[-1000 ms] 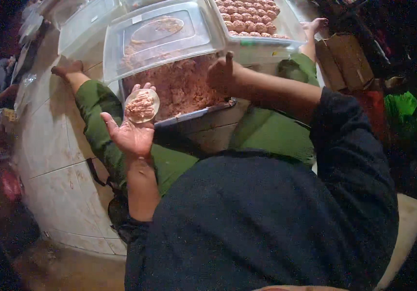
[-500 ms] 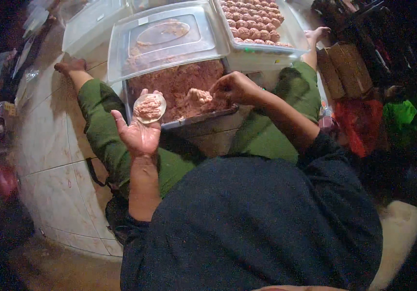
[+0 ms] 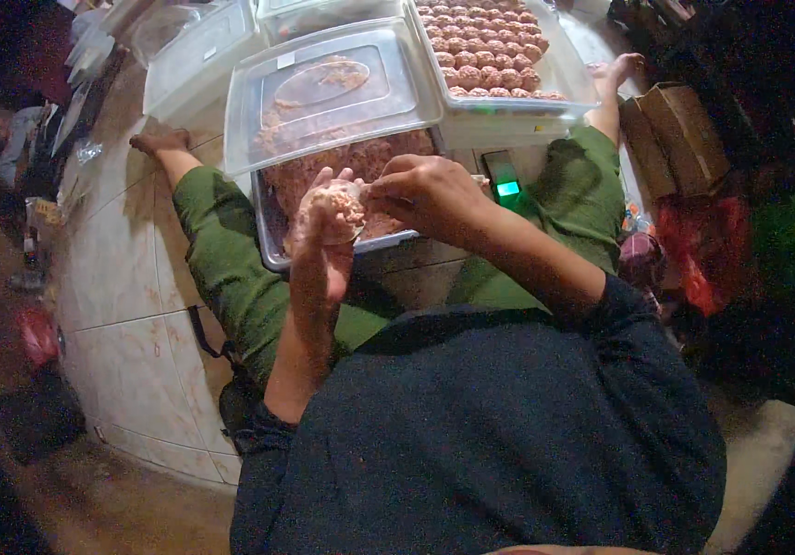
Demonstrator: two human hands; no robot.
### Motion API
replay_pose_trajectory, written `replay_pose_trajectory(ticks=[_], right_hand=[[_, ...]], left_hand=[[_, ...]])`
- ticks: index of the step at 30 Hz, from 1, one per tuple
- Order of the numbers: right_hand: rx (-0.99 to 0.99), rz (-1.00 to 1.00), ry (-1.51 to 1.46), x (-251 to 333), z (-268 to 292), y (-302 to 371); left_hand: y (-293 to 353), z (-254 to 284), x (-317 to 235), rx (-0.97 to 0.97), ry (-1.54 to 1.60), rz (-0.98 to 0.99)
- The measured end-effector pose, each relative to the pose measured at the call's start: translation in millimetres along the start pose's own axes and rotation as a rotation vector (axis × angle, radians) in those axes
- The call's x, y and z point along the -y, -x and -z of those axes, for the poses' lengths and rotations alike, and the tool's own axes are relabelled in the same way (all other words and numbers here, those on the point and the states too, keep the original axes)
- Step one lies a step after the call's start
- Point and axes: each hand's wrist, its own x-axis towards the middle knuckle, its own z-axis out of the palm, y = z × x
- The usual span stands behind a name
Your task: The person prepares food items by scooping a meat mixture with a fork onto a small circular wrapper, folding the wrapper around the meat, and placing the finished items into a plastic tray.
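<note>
My left hand [image 3: 323, 236] is raised over the near edge of a tub of minced meat [image 3: 291, 176]. On its cupped palm and fingers rests a thin pale round dumpling wrapper [image 3: 357, 233], topped with a lump of meat filling [image 3: 342, 209]. My right hand [image 3: 430, 196] comes in from the right, its fingers pinched together at the wrapper's right edge. Whatever lies between those fingertips is too blurred to make out. A clear plastic lid [image 3: 397, 79], smeared with meat, covers the tub's far part.
Rows of round meat-filled pieces fill a clear tray [image 3: 559, 97] at the far right. A phone with a lit green screen [image 3: 506, 189] lies right of the tub. More plastic containers [image 3: 198, 65] stand far left. My green-trousered legs [image 3: 208, 222] flank the tub; a cardboard box [image 3: 675, 139] is at right.
My right hand has left the meat in the tub and met the wrapper. My left hand has moved right and turned, its palm now tilted toward the right. The view has shifted slightly.
</note>
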Motion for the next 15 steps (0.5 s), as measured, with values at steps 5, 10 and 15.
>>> replay_pose_trajectory(ticks=[5,10,15], right_hand=[[0.047,0.018,0.033,-11,17,5],[-0.093,-0.204,-0.441,-40,18,13],[-0.103,-0.008,0.07,-79,22,28]], left_hand=[[-3,7,2,-0.199,0.155,0.03],[-6,23,1,-0.114,0.094,-0.056],[-3,20,-7,-0.04,0.335,0.051]])
